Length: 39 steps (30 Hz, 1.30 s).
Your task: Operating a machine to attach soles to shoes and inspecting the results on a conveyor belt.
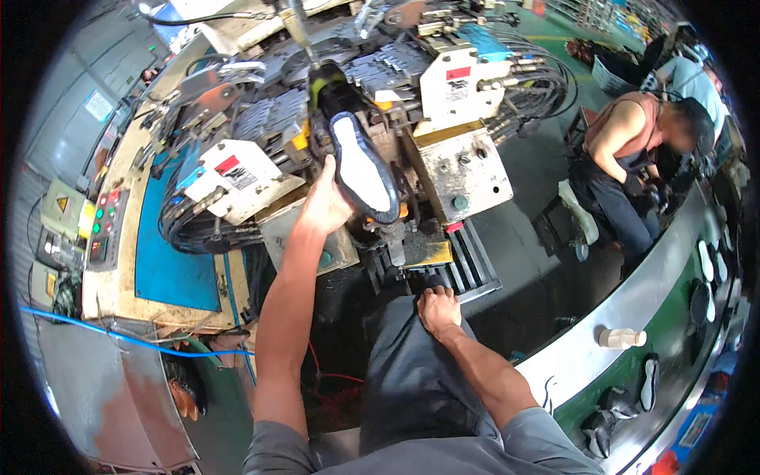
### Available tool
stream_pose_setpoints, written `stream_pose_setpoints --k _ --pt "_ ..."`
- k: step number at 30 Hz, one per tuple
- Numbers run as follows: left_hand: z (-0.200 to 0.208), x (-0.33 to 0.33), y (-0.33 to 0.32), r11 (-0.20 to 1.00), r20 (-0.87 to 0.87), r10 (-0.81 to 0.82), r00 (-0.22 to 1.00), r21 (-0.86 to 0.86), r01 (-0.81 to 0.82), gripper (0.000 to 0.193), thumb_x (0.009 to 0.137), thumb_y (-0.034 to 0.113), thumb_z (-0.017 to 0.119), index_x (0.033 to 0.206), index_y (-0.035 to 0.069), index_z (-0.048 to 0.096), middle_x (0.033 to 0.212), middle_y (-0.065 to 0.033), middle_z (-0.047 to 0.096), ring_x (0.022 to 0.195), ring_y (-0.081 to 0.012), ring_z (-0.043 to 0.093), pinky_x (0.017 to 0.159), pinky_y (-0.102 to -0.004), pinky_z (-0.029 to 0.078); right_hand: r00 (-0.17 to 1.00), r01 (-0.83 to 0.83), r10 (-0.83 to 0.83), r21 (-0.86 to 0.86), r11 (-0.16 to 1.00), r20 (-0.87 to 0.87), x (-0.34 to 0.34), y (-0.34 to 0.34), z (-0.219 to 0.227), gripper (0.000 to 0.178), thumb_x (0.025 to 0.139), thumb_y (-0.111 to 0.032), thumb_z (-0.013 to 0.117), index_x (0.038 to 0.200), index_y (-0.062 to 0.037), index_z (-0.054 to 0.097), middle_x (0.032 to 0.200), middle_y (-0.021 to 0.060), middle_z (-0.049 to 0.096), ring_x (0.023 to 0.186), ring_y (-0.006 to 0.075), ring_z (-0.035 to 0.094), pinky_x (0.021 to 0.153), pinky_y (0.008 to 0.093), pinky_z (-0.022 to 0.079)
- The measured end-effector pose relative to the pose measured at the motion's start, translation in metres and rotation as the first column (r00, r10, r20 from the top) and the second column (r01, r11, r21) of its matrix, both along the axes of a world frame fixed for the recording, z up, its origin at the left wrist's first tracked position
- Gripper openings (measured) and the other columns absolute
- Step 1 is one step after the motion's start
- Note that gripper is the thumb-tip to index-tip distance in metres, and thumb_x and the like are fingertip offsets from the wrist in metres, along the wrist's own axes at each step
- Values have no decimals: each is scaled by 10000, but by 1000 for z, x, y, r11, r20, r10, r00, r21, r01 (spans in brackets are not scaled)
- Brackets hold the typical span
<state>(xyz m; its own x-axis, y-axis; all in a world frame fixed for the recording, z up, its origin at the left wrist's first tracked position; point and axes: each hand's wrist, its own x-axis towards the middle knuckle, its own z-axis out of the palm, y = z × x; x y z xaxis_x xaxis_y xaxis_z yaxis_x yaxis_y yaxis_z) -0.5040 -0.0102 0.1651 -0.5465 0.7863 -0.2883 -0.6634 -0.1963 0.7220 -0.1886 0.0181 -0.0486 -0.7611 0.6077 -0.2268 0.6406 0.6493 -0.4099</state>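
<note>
A dark shoe upper (363, 170) lies bottom up in the middle of a machine, its white underside bordered by a dark blue edge. My left hand (326, 203) grips its left side, thumb along the edge and the other fingers partly hidden behind it. The far end of the shoe sits among the machine's clamps (324, 79). My right hand (439, 310) rests on my knee with its fingers curled in, and nothing shows in it.
White machine housings (463, 87) with hoses flank the shoe. A control panel (107, 226) with buttons is at left. On the right, a conveyor (586, 396) carries shoes and a bottle (622, 339); a co-worker (625, 158) sits beyond. A blue hose (134, 340) crosses at lower left.
</note>
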Motion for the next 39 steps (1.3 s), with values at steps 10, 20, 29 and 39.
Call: stream_pose_setpoints --k 10,20,29,39 --pt "54 65 -10 999 43 -14 999 40 13 765 1057 580 635 1525 -9 499 1288 -271 684 1148 -488 706 999 -637 611 968 69 -66 3 998 -240 18 1 3 344 1024 -346 646 1181 -71 781 1274 166 733 1234 406 663 1050 541 542" --pt "29 215 -113 917 -228 -369 901 69 393 890 1072 662 523 1592 -51 415 1361 -280 680 1093 -452 767 959 -586 644 418 -272 -450 -581 767 -789 57 34 179 534 1181 -347 557 1590 -3 565 1476 157 678 1341 259 649 1199 397 459" --pt "29 317 -116 940 -569 -337 750 -157 303 951 1074 427 615 1761 -11 125 1719 -189 402 1587 -286 407 1315 -431 288 238 -516 -744 -731 448 -624 85 3 204 573 1157 -505 558 1557 -94 562 1207 66 711 1056 180 698 955 335 588" --pt "-10 338 -183 955 -214 -297 931 -69 289 951 1004 362 611 1781 136 111 1509 -253 567 1043 -423 780 860 -526 683 333 -506 -788 -803 314 -518 104 -13 164 496 1176 -406 575 1563 -99 603 1211 19 726 1080 132 663 975 331 555"
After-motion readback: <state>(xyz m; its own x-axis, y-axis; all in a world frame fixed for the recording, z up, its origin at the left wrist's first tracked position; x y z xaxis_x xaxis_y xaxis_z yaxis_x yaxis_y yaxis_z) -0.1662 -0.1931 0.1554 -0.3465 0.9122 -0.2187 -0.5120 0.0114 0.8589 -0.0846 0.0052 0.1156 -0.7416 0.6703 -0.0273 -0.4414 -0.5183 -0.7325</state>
